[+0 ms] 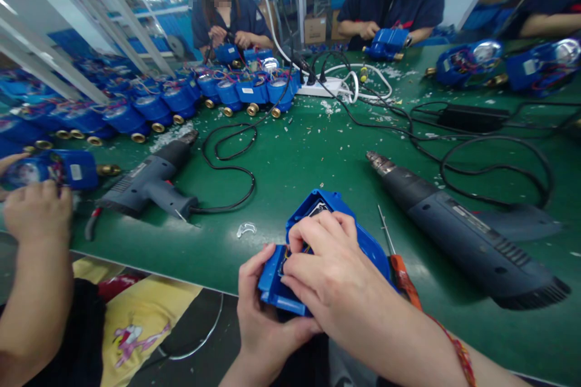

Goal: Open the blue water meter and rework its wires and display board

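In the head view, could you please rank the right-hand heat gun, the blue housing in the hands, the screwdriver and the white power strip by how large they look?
1. Heat gun, largest.
2. Blue housing, partly covered by the left hand and right hand.
3. Screwdriver and white power strip: unsure; the strip lies far from the camera.

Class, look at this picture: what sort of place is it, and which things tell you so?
Probably a factory assembly bench: rows of identical blue meters, heat guns on a green worktable, and co-workers handling the same units.
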### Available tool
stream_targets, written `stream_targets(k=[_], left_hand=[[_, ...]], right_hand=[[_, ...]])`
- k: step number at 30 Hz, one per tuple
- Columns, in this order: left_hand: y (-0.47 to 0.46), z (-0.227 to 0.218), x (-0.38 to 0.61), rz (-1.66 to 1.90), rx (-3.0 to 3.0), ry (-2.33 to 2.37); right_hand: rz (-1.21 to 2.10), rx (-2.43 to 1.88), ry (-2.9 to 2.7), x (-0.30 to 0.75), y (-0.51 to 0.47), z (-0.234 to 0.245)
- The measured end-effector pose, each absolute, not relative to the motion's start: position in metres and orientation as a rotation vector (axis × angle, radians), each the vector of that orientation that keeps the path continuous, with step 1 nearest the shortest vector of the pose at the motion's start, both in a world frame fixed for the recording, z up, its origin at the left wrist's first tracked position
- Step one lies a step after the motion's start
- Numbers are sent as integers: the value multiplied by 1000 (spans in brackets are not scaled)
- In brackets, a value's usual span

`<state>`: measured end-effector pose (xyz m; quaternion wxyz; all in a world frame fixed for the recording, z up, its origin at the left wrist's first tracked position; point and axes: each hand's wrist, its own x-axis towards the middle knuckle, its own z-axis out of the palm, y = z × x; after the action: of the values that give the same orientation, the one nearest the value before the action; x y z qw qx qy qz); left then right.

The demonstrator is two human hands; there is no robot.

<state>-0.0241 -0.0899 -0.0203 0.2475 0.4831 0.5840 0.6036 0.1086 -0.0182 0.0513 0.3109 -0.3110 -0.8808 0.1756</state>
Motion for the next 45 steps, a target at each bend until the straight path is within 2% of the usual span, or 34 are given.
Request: stream_targets(k=[24, 36, 45], left_hand=[[-91, -16, -24, 1604, 1337, 1548], [-88, -10, -18, 1667, 1249, 1528], [-85, -2, -16, 1670, 1095, 1368]], right_hand=[[620, -895, -2245, 111, -19, 58], [454, -779, -2393, 116, -17, 65], [461, -838, -2356, 113, -18, 65]])
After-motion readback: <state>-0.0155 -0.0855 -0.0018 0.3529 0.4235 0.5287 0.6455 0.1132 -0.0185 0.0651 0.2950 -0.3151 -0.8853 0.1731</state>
